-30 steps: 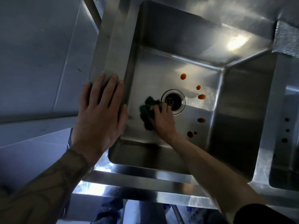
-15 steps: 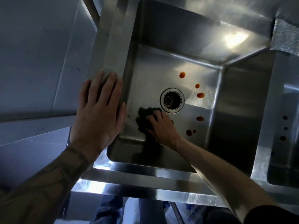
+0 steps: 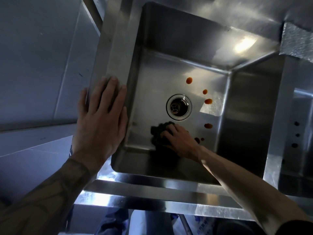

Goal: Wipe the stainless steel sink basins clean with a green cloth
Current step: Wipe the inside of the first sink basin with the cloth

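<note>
A deep stainless steel sink basin (image 3: 152, 78) fills the middle of the view, with a round drain (image 3: 178, 107) in its floor. My right hand (image 3: 180, 141) reaches down to the floor near the front wall and grips a crumpled dark green cloth (image 3: 156, 133), just below and left of the drain. Several orange-brown spots (image 3: 208, 101) dot the floor right of the drain. My left hand (image 3: 100, 122) rests flat on the basin's left rim (image 3: 112, 53) with fingers straight.
A second basin (image 3: 298, 150) lies to the right past a steel divider (image 3: 277, 116), with dark spots (image 3: 295, 134) on its wall. The sink's front ledge (image 3: 152, 197) runs along the bottom. A grey wall (image 3: 39, 65) stands left.
My right hand has slid the green cloth from beside the drain's left edge toward the front wall of the basin. My left hand has stayed on the rim.
</note>
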{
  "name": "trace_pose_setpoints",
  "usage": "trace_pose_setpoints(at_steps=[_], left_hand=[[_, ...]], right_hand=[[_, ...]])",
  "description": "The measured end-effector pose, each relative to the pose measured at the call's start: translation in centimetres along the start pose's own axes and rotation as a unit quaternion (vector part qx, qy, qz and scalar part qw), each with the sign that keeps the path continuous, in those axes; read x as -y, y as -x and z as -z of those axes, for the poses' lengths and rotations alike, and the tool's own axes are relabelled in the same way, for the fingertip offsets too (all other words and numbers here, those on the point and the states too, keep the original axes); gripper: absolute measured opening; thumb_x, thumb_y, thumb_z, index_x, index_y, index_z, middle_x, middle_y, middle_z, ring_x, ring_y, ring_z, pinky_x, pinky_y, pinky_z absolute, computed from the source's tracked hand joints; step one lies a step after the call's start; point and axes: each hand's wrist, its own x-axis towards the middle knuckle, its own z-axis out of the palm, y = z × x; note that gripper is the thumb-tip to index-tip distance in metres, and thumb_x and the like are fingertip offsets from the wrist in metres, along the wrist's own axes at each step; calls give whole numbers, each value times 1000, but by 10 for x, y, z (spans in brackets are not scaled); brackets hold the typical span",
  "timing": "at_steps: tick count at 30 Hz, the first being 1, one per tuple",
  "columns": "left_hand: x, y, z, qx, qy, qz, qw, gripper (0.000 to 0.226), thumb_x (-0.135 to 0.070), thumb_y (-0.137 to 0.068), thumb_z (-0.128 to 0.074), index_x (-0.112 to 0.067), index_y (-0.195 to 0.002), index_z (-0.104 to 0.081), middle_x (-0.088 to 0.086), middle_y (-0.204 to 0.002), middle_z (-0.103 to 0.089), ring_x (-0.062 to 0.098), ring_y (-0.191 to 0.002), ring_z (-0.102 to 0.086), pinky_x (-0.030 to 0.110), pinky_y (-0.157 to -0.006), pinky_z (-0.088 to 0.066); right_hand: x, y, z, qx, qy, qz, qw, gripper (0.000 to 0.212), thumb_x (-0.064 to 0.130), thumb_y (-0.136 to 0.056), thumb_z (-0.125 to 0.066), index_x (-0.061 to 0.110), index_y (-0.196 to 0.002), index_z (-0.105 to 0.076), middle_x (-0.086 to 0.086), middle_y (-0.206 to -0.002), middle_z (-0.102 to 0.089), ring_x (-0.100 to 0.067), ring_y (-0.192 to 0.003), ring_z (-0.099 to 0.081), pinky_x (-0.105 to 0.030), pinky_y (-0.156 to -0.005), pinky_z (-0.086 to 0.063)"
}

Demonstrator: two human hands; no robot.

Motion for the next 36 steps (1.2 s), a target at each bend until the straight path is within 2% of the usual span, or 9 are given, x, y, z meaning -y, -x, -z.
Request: trace_pose_setpoints(at_steps=[5,7,11,17,21,23,28,33,36], left_hand=[[1,-1,-1,13,13,12,1000,54,-33,-112,-34,-12,-162,-37,17,-170,-29,36,-160,-23,64,-123,-26],[0,0,-1,14,21,12,1000,53,-32,-112,-35,-11,-161,-37,17,-170,-29,37,-160,-24,63,-122,-28],[0,-1,0,16,23,13,1000,53,-30,-112,-36,-10,-160,-38,18,-169,-30,38,-158,-26,63,-121,-30],[-1,-1,-2,16,18,9,1000,52,-29,-112,-36,-9,-160,-39,19,-169,-30,39,-158,-27,64,-120,-31],[-2,-1,-2,14,11,12,1000,51,-30,-113,-35,-10,-160,-39,18,-170,-31,38,-158,-26,63,-119,-31],[-2,-1,-1,15,13,13,1000,51,-29,-112,-35,-9,-160,-39,18,-169,-31,39,-158,-27,63,-118,-32],[-3,-2,-1,9,4,17,1000,50,-28,-111,-36,-10,-158,-41,17,-169,-32,38,-158,-27,63,-118,-33],[-2,-1,1,18,7,13,1000,53,-29,-112,-34,-10,-161,-36,18,-170,-30,38,-159,-24,63,-119,-31],[-2,-1,2,23,10,11,1000,53,-30,-112,-32,-9,-161,-36,20,-169,-30,40,-158,-25,63,-119,-31]], right_hand=[[-5,-16,-2,-71,-29,-178,981,48,41,-92,-70,19,-130,-51,-17,-136,-46,-32,-108,-54,-43,-92,-53],[1,-8,-9,-48,-24,-149,987,48,44,-92,-68,21,-132,-51,-13,-138,-45,-30,-116,-50,-44,-99,-51],[-7,13,-7,12,24,20,999,46,47,-91,-62,23,-129,-54,-11,-136,-49,-29,-117,-51,-44,-98,-51],[-1,-10,-5,-67,-41,-179,981,47,42,-93,-67,18,-130,-51,-14,-132,-46,-29,-110,-49,-40,-92,-51],[10,13,-5,15,-1,-38,999,58,64,-95,-51,22,-134,-50,-12,-136,-46,-28,-115,-48,-40,-96,-50],[1,11,2,16,13,2,1000,55,58,-93,-58,20,-133,-52,-13,-134,-49,-28,-113,-51,-41,-95,-55],[-1,-11,1,-59,-59,-183,980,53,47,-93,-69,17,-132,-50,-16,-135,-44,-30,-113,-48,-40,-93,-51],[5,17,-1,48,-20,-33,998,56,53,-91,-68,19,-134,-52,-16,-140,-45,-32,-120,-49,-46,-99,-53],[-11,8,13,9,-53,-114,992,50,44,-94,-68,17,-133,-51,-17,-141,-44,-32,-122,-46,-44,-101,-51]])
